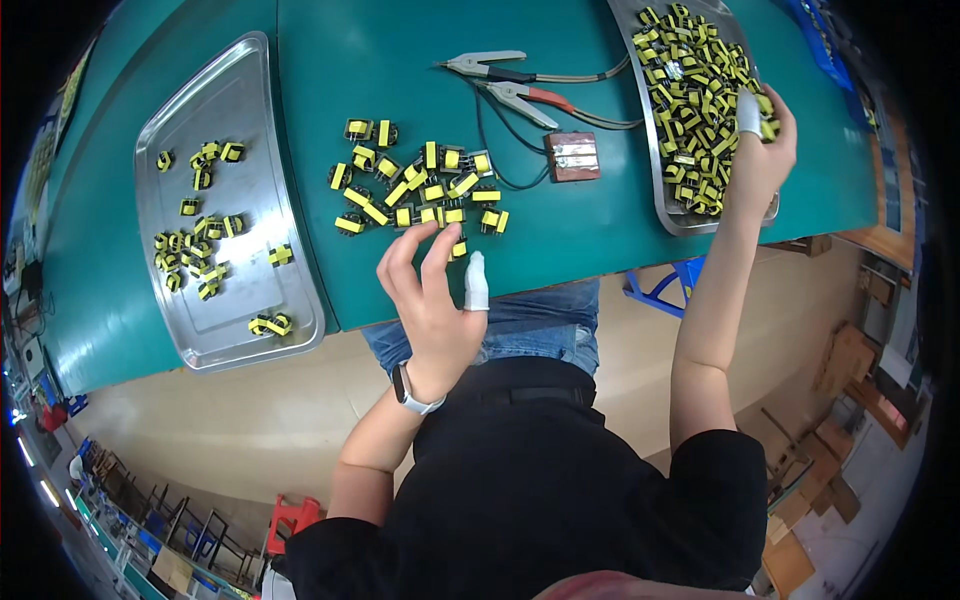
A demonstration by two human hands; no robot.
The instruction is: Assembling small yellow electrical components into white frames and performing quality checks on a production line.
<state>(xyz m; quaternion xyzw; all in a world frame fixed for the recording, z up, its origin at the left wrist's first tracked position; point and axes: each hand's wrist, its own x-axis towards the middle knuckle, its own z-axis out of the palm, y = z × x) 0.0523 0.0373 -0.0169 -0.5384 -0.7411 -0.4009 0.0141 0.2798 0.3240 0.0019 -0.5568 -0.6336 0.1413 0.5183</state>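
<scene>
My left hand (pixel 435 310) is at the near edge of a group of small yellow-and-black transformers (pixel 408 185) on the green table. Its fingers are apart, with a white finger cot (pixel 476 283) on the thumb; one transformer (pixel 458 247) lies just beyond, between thumb and forefinger, not gripped. At the far right, my right hand (pixel 768 150) curls over the side of a metal tray (pixel 690 226) heaped with the same transformers (pixel 695 110). Yellow pieces (pixel 769 129) show between its thumb and curled fingers. That thumb also wears a white cot (pixel 748 112).
Another metal tray (pixel 250 345) on the left carries scattered transformers (pixel 200 245). Two clamp-type test leads (pixel 515 100), with grey grips and cables, lie near a small brown block with a metallic top (pixel 574 157). A blue stool (pixel 660 290) stands under the table edge.
</scene>
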